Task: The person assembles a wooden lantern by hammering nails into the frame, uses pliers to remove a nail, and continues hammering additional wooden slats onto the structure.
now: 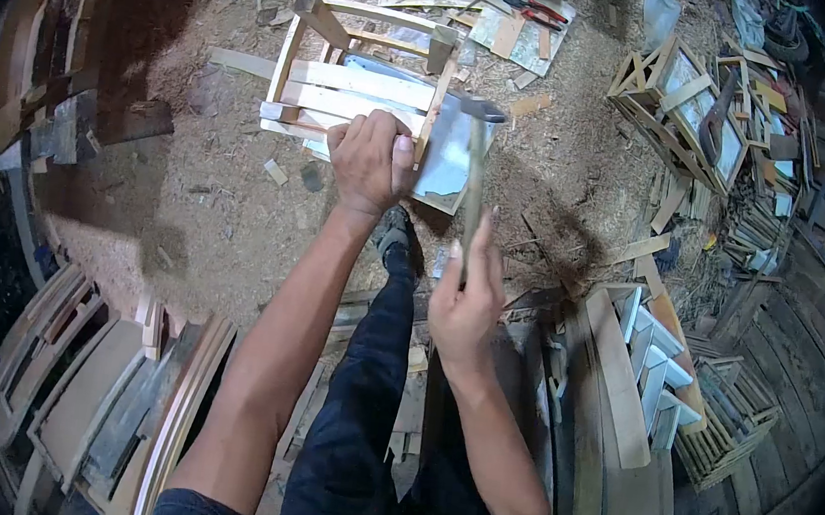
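Observation:
A small slatted wooden frame (359, 79) lies on a board on the ground ahead of me. My left hand (372, 161) is closed on its near right corner, the thumb pointing up. In my right hand (468, 299) is a hammer (476, 159), held upright by its handle with the index finger stretched along it. The hammer's head is level with the frame's right side and apart from it. Beneath the frame, a pale sheet (448, 161) sticks out to the right.
Red-handled pliers (537, 11) rest on a board (516, 42) beyond the frame. Wooden assemblies (685, 105) and stacked slats stand at the right. Curved wooden pieces (87, 389) lean at the lower left. Sawdust and offcuts cover the ground around my foot (395, 236).

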Available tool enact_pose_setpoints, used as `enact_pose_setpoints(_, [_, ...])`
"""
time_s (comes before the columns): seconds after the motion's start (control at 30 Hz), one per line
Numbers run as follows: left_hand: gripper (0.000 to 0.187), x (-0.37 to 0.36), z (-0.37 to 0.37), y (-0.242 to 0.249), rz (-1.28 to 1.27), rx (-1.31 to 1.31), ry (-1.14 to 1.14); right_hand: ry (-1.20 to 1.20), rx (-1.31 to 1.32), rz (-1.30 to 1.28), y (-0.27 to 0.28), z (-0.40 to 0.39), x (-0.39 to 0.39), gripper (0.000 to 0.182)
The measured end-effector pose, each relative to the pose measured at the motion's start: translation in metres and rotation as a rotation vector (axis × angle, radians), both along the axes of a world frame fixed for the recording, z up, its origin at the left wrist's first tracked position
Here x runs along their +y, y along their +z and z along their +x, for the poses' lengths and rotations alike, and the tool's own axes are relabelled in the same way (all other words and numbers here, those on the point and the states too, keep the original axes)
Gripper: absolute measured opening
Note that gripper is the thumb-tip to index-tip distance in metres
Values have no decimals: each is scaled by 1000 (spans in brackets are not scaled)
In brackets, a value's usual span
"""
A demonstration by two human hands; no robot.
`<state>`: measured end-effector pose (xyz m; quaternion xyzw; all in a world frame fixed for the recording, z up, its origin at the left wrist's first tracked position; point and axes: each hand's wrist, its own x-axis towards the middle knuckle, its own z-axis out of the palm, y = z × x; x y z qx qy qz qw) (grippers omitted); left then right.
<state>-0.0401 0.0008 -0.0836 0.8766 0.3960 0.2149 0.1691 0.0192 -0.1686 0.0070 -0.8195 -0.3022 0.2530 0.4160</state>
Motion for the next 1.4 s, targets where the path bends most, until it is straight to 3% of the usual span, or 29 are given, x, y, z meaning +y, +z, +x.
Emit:
enact_pose_setpoints(0.1, [30,0,1,0,0,-9,8,47,97,-83,-10,-4,-1,50])
enact_pose_setpoints(0.37, [31,0,0,2,5,6,-11,-56,-10,35,-11,-15,3,49])
enact_pose_setpoints(0.43, [31,1,0,1,9,15,-24,-2,146,-148,-14,-13,-2,46])
enact_pose_setpoints(0.6, [29,0,-1,0,-1,11,3,-140,10,78,-5,-19,7,45])
enact_pose_setpoints(0.7, [29,1,0,1,8,4,-4,-19,117,-65,-23,-14,3,47])
enact_pose_setpoints(0.77, [28,2,0,0,15,5,-19,-66,167,-64,-19,-16,0,45])
enact_pose_setpoints(0.93, [28,3,-1,1,-6,22,-37,-174,45,158,-21,-18,8,41])
enact_pose_setpoints(1.03, [27,2,-3,2,3,34,-44,-292,301,-74,-22,-13,15,28])
enact_pose_setpoints(1.4, [27,3,-3,4,-36,65,-57,-236,188,206,-77,49,107,25])
